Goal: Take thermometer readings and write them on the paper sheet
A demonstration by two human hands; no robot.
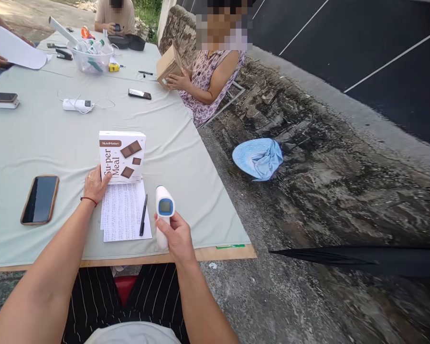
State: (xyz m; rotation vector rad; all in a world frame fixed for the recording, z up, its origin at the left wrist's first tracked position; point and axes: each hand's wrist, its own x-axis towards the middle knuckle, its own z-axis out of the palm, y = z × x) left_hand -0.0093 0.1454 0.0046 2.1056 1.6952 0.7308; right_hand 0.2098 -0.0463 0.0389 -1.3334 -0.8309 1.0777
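Nearest the camera: pale shirt and black striped trousers, something red showing between the knees, all just off the edge of a cloth-covered table. At the left, bare forearm running up to the left hand, red bracelet at the wrist. Closed round the lower left side of a white box, thumb on the front, other fingers partly hidden. Box upright on or just past the far edge of the printed papers, front toward camera, brown pieces and "NutriMotion" on it; cannot tell exactly where the base sits. At the right, the right hand wrapped round the handle of a white thermometer, thumb across it, blue-framed screen facing back, near the table edge. Black pen lying on the papers, between box and thermometer. Brown-cased phone flat on the cloth, left of the papers. Farther up: power strip with white cable, second phone, clear basin holding bottles, yellow tape measure just beside it. Across the right edge, seated co-worker in a patterned top, both hands on a cardboard box. On the ground, right of the table: light blue cloth item.
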